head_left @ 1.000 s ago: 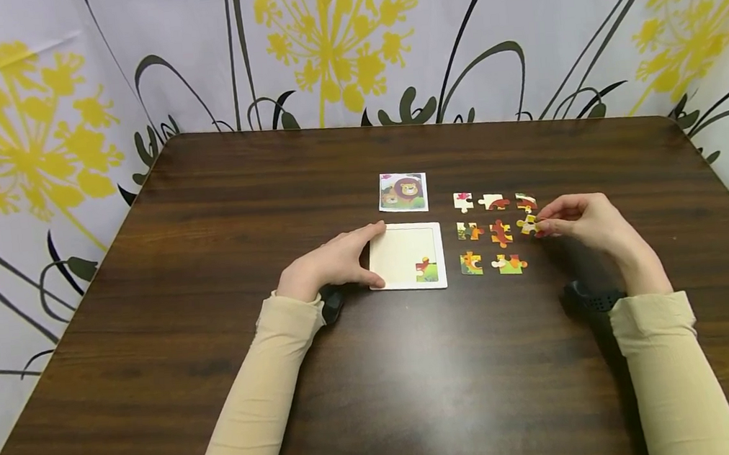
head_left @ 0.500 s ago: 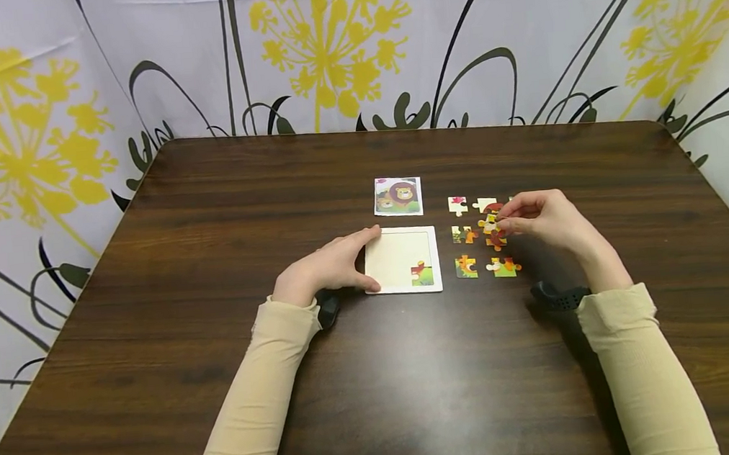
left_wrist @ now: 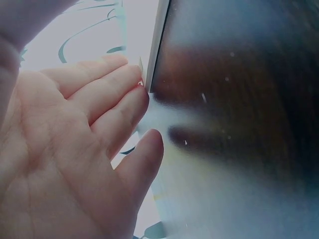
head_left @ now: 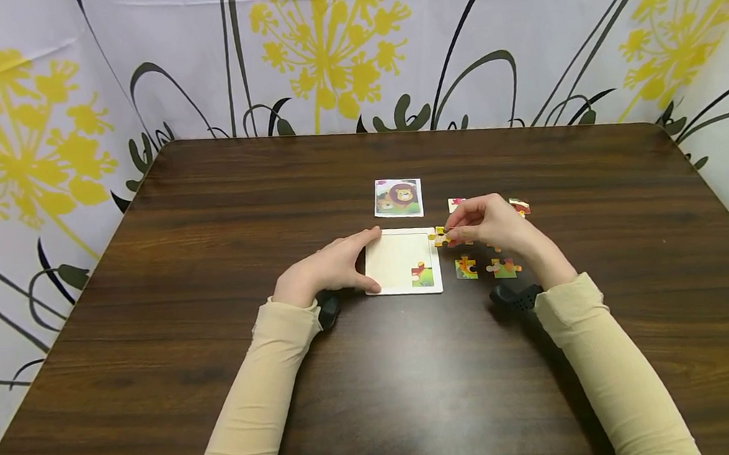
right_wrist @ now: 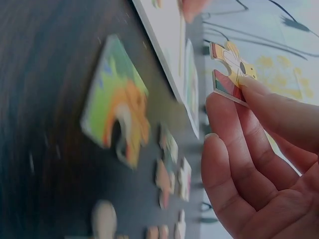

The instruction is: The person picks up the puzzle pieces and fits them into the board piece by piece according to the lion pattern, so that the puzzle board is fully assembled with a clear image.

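Observation:
Between thumb and fingers my right hand (head_left: 497, 227) pinches a yellow jigsaw piece (head_left: 439, 237) over the right edge of a pale square puzzle tray (head_left: 393, 257). The right wrist view shows this jigsaw piece (right_wrist: 232, 82) raised off the table, its face partly behind the thumb. My left hand (head_left: 329, 267) touches the tray's left side, its thumb at the near corner and its index finger at the far one. In the left wrist view the left fingers (left_wrist: 117, 94) look nearly straight against the tray edge. A green and red piece (head_left: 422, 274) lies in the tray's near right corner.
Several loose puzzle pieces lie right of the tray, among them an orange-green piece (head_left: 466, 268), a cream-orange piece (head_left: 505, 268) and a red-white piece (head_left: 519, 206). My right hand covers some. Behind the tray lies a lion picture card (head_left: 397, 198) on the dark table (head_left: 238, 195).
My right hand has carried the yellow jigsaw piece leftward, from the right of the loose pieces to the tray's right edge. The left hand stays at the tray, and the view has shifted slightly.

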The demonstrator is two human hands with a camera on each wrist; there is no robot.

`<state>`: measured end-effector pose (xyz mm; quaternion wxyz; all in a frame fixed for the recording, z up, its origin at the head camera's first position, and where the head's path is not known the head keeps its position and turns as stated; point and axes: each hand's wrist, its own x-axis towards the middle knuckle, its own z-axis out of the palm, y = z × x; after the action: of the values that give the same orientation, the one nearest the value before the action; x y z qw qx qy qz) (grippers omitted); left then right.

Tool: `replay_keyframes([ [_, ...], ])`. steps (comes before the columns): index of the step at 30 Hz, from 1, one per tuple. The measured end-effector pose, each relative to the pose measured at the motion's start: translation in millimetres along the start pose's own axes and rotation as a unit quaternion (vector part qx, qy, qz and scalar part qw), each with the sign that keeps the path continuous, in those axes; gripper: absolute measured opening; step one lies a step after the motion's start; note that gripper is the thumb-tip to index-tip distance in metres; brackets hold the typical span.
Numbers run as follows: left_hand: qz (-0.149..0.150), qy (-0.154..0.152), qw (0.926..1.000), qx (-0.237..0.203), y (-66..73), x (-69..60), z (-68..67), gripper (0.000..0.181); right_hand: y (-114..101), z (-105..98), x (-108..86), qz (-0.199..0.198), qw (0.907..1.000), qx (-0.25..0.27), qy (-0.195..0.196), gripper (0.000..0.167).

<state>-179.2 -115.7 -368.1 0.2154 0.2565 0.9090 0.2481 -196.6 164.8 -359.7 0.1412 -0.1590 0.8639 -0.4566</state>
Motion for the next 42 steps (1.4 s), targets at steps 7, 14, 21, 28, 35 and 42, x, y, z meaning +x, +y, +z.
replay_keyframes([
  [7,-0.005,-0.008,1.0,-0.001,-0.6,-1.1,4.6,0.093,-4,18,6.9,0.017,0.9988,0.03,-0.034,0.015],
  [14,-0.005,-0.004,1.0,0.001,-1.6,-0.1,2.6,0.094,-8,30,14.8,0.001,0.9992,0.008,-0.039,0.013],
  [21,-0.001,-0.003,1.0,0.0,-0.4,0.3,0.8,0.093,-7,34,17.9,-0.002,0.9991,-0.008,-0.042,0.011],
  [28,0.0,-0.001,1.0,0.002,-0.4,0.1,-0.2,0.093,-8,35,17.7,0.008,0.9989,-0.02,-0.042,0.012],
  [35,-0.001,-0.002,1.0,0.003,-0.2,0.9,0.4,0.093,-9,38,14.1,0.001,0.9985,-0.031,-0.044,0.01],
  [42,0.001,0.002,1.0,0.007,-1.0,0.8,0.3,0.093,-11,38,12.9,0.0,0.9982,-0.043,-0.041,0.008],
])
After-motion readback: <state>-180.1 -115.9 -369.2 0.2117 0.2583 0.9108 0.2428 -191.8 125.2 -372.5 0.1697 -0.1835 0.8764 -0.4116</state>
